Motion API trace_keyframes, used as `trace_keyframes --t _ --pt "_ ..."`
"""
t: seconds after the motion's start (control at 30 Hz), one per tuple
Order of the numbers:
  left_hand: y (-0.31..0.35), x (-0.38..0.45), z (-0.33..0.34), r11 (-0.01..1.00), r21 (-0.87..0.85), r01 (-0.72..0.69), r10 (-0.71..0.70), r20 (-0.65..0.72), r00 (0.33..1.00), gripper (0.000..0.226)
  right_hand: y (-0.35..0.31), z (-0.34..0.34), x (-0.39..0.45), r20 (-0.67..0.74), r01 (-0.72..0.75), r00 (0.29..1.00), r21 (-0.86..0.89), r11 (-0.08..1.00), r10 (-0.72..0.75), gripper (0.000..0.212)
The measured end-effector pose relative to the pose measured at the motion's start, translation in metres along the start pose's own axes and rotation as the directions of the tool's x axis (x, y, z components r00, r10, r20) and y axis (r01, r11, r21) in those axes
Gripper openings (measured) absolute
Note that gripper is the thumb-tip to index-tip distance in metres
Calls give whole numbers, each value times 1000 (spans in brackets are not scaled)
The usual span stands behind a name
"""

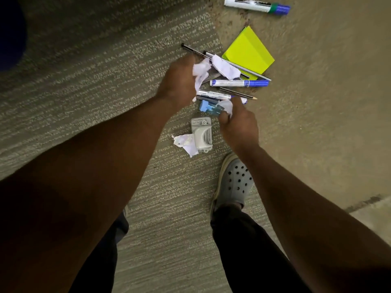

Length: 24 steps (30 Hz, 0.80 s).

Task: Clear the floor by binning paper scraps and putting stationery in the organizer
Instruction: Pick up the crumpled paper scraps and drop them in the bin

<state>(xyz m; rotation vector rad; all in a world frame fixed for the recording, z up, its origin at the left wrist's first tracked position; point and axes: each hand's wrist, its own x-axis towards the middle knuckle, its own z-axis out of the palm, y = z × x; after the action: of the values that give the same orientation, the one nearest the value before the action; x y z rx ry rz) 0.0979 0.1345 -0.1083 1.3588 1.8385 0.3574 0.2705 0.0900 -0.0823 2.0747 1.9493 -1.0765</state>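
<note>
My left hand has its fingers curled closed around a crumpled white paper scrap, which bulges out of the fist toward 3 o'clock. My right hand is pinched shut on a smaller paper wad, gripped at the fingertips just above a blue sharpener that lies at 9 o'clock from those fingers. Between the two hands sits a silver-barrelled marker, and at 1 o'clock from the right hand a pencil points toward 4 o'clock. Above that lies a white marker with a blue cap, and a loose paper scrap drapes over two dark pens, just beside my left knuckles. A yellow-green sticky-note pad rests at 2 o'clock from the pile, touching the pens' far ends. Well apart, at 1 o'clock near the frame's top, lies a large marker. At 7 o'clock from the right hand is a grey hole punch, with another crumpled scrap touching its left side. Everything lies on the carpet; my grey clog stands at 6 o'clock. I cannot see any bin or organizer.
</note>
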Motion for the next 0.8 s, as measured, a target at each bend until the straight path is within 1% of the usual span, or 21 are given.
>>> trace_keyframes --t 0.07,0.13,0.17,0.23,0.33,0.43,0.5,0.53,0.57,0.6,0.67,0.7,0.73,0.8 --pt "-4 -2 -6 990 -82 111 -118 -87 989 28 5 3 -13 -12 -33 999 30 999 34 30" --pt "-12 -6 -12 975 -77 206 -214 -106 971 31 10 4 -20 1 -103 995 47 994 103 30" --pt "-15 -8 -14 975 -70 213 -219 -95 971 31 11 4 -20 -7 -140 990 46 989 140 30" --pt "-19 -11 -17 984 -44 173 -175 -53 983 35 9 4 -15 -62 -165 984 40 985 168 31" --pt "-14 -8 -21 996 -22 86 -86 16 996 47 -2 2 12 -169 -108 980 -1 994 106 35" --pt "-3 -2 -22 997 -57 52 -48 71 996 44 -16 -1 49 -234 -36 972 -86 996 15 32" --pt "3 3 -20 999 -30 28 -25 97 995 34 -24 -2 68 -225 14 973 -137 991 -45 29" --pt "4 6 -18 999 23 27 -30 103 994 32 -26 -3 76 -219 36 973 -166 985 -73 28" --pt "5 7 -15 995 92 33 -44 112 993 35 -28 -4 82 -213 54 972 -202 978 -98 28" --pt "4 8 -12 987 157 46 -67 131 989 46 -28 -5 87 -198 72 972 -246 967 -123 29" --pt "5 3 -6 975 217 45 -85 182 980 65 -26 -6 94 -137 114 976 -338 934 -169 29" --pt "5 0 -2 972 233 26 -72 193 979 67 -24 -7 97 -106 138 976 -375 917 -190 28" --pt "5 -3 1 967 256 5 -56 192 980 64 -23 -8 99 -82 162 974 -402 901 -212 25" --pt "2 -5 6 961 275 -30 -14 158 987 49 -20 -12 99 -53 211 964 -437 874 -260 21"
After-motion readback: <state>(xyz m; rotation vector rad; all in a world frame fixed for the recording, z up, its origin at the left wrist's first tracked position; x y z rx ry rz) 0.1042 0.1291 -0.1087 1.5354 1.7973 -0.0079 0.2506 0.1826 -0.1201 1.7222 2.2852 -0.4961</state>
